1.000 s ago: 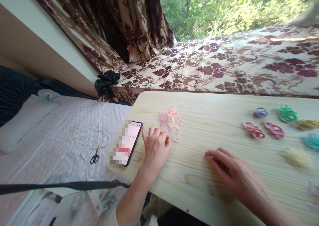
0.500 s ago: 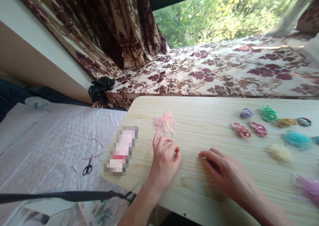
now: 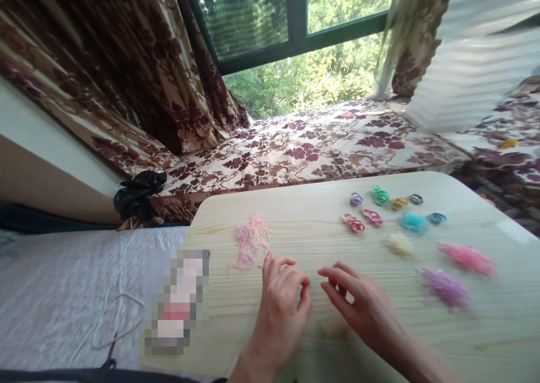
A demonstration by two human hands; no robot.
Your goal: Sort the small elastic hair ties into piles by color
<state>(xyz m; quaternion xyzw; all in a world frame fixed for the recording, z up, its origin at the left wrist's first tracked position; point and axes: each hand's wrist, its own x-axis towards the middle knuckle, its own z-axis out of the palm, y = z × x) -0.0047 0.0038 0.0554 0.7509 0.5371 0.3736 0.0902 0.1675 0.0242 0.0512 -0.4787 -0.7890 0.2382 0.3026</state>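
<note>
My left hand [image 3: 283, 301] hovers over the table beside a loose pile of small pale-pink bands or strands [image 3: 253, 238]. Its thumb and index finger curl together in a pinch, and whatever is between them is too small to make out. Facing it, my right hand [image 3: 365, 298] has bent fingers, with a narrow gap between thumb and index tip and nothing visible there. The two hands are close but apart. Right of the pile lie coiled bands: purple [image 3: 356, 199], green [image 3: 380, 195], red [image 3: 353, 223] and pink [image 3: 373, 217].
Farther right are piles in turquoise [image 3: 413, 222], cream [image 3: 399, 245], bright pink [image 3: 469, 258] and lilac [image 3: 445, 287]. Gold [image 3: 399, 203], dark [image 3: 415, 199] and teal bands [image 3: 436, 218] lie nearby. A blurred-out object [image 3: 179, 304] is at the wooden table's [image 3: 304, 203] left edge.
The view has swung right and up, showing more of the window and the table's right side. My hands have come closer together, and my left hand is farther from the pale-pink pile.
</note>
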